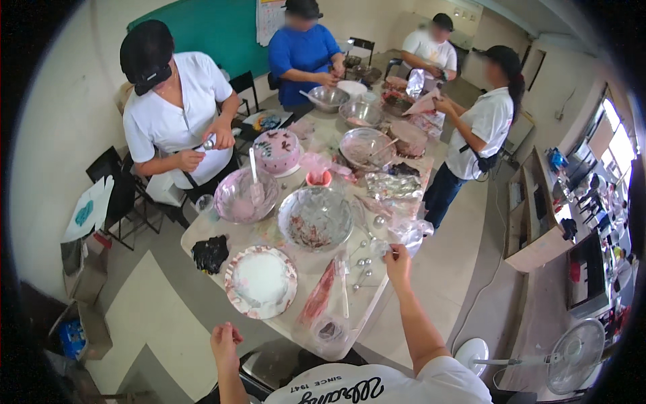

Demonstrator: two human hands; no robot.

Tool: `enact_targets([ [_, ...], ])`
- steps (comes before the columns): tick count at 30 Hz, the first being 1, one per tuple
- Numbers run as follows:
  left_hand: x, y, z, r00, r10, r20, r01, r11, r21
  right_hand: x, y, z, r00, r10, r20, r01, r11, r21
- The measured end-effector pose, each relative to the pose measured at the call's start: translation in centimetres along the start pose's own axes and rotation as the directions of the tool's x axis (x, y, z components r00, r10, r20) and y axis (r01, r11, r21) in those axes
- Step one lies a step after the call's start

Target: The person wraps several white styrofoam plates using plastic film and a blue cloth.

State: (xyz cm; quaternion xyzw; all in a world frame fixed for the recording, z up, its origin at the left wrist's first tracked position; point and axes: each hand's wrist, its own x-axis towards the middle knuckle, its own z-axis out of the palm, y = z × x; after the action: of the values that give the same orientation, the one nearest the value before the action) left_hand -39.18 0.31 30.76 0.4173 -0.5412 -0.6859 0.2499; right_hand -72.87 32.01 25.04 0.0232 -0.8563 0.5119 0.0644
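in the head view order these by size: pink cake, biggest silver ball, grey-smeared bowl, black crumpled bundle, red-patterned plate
1. Grey-smeared bowl and red-patterned plate: too alike to rank
2. Pink cake
3. Black crumpled bundle
4. Biggest silver ball

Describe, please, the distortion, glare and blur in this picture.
All in the head view: black fisheye rim; the white pedestal fan looks tipped sideways; the bright upper-right window partly washes out; the largest shiny silver ball, near the right hand, catches light; co-workers' faces are blurred.
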Motion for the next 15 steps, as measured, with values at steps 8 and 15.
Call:
enact_targets([
  [8, -1.2, 1.2, 0.4, 0.999, -0.029, -0.019, 0.03, 0.999, 0.038, 2.4, 3.2, 3.1, 0.996, 0.004, 0.093, -0.025, 0.974, 0.226],
  [15, -1.6, 0.2, -2.4, 0.988, -0.069, -0.137, 0.08, 0.993, 0.082, 4.6, 2.7, 5.7, 0.964, 0.225, 0.139, -0.259, 0.914, 0.311],
])
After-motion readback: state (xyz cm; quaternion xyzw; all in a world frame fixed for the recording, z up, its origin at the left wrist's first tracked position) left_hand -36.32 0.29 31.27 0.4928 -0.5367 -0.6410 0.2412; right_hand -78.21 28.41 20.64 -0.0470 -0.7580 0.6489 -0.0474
